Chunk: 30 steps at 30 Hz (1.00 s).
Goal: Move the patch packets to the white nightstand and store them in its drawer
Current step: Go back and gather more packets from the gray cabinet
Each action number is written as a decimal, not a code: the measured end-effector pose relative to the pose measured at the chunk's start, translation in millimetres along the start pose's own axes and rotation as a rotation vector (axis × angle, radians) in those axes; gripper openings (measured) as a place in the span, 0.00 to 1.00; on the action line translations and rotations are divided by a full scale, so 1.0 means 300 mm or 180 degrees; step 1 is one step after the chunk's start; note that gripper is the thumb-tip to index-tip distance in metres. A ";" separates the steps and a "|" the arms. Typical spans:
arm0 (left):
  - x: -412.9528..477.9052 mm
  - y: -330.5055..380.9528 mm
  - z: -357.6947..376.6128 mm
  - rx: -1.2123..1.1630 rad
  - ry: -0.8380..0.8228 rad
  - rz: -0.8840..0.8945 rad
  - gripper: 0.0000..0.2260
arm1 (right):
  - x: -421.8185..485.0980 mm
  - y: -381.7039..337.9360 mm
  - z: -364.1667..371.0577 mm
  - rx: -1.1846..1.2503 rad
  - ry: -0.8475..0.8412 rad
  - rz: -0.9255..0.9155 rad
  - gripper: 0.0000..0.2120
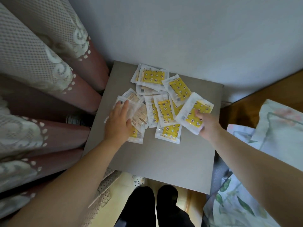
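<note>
Several white patch packets [164, 110] with yellow patterned fronts lie scattered and overlapping on the grey top of a nightstand [157, 159]. My right hand [207, 123] grips one yellow packet [191, 112] at the pile's right side, thumb on top, the packet tilted up off the surface. My left hand [118, 122] lies flat with straight fingers on a few pale packets [139, 112] at the left edge of the pile. No drawer is visible from this angle.
Pink curtains with white lace [41, 89] hang close on the left. A bed with floral bedding [268, 145] and a wooden headboard [255, 102] stands to the right. The wall is behind the nightstand. My feet [154, 205] stand in front of it.
</note>
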<state>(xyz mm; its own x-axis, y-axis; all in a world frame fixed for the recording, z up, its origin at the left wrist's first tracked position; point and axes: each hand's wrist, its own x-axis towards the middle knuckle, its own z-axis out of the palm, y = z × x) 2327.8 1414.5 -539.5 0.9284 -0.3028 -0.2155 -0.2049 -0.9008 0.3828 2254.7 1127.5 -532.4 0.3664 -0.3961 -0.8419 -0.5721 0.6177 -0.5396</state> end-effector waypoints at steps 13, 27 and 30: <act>0.106 -0.043 -0.018 0.0070 -0.0616 -0.1085 0.45 | 0.055 0.140 0.042 -0.0763 0.0207 -0.0235 0.10; 0.016 0.220 -0.063 -0.3038 -0.0666 -0.1570 0.10 | 0.000 0.098 -0.044 -0.0025 -0.0381 0.0002 0.06; 0.036 0.326 0.015 -0.2608 -0.0574 -0.1517 0.10 | -0.017 0.117 -0.064 0.0116 -0.0221 0.0003 0.06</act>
<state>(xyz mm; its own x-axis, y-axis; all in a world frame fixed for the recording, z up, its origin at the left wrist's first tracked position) 2316.4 1321.8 -508.5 0.7824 -0.0663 -0.6192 0.5248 -0.4653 0.7128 2218.6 1138.2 -547.1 0.4166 -0.3481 -0.8398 -0.5459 0.6429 -0.5373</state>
